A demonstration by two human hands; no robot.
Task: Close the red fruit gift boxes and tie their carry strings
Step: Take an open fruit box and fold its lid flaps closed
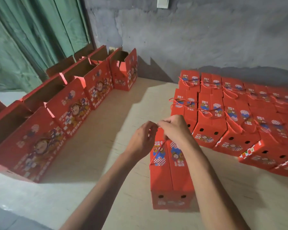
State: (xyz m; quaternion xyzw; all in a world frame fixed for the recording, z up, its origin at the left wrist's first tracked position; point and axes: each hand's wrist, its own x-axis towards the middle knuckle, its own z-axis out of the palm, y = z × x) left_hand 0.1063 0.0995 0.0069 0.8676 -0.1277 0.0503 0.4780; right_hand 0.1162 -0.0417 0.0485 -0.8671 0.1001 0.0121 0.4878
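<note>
Red cardboard, flaps already folded shut: the gift box [170, 173] I am working on stands near the front of the pale tabletop [93, 146], its two top panels meeting along a centre seam. Its red-and-white carry string [157, 153] runs up from the left panel to my hands, which meet just above the box's far end.

What I judge could go wrong: the string looks thin and taut, and if either pinch slips before the knot is drawn down, the tie will loosen and the flaps may spring apart. Pulling too hard the other way could tear the cord through its hole, or tip this narrow, upright box toward the finished ones beside it.

My left hand [144, 140] comes in from the lower left, wrist bent, fingers curled with the tips pinching the string. My right hand [175, 128] arches over from the right, knuckles up, fingers bent and gripping the cord where the two hands touch; the knot itself is hidden between them.

Behind and to the right, closed boxes [239, 117] with looped strings sit packed in rows. Along the left, open boxes [70, 103] wait in a line before a green curtain [32, 34].
</note>
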